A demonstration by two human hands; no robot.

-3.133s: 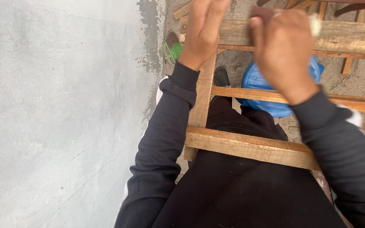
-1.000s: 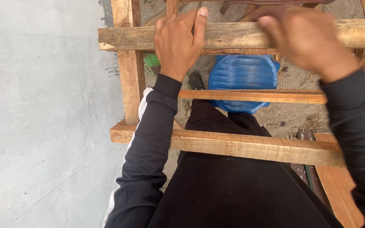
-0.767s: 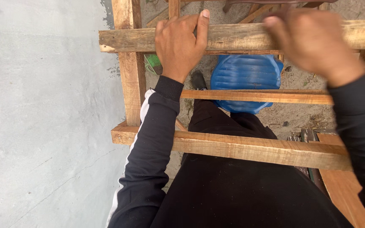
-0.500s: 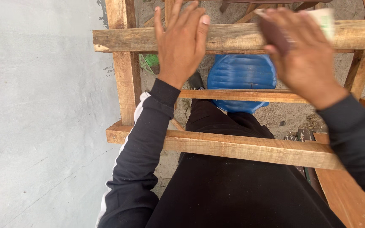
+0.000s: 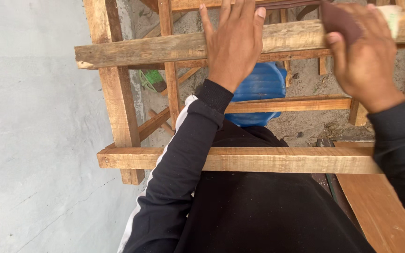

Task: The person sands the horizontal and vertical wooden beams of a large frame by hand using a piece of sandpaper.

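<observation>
Big gaps show between the wooden bars [image 5: 240, 159] in the middle of the frame, wide enough for a hand. A blue tub [image 5: 261, 89] fills the upper middle gap. The grey wall [image 5: 33, 140] blocks the left side.

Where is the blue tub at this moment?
In the head view the blue tub sits on the sandy ground below the wooden frame, just under the left hand and seen between the top rail and the thinner middle rail.
</observation>
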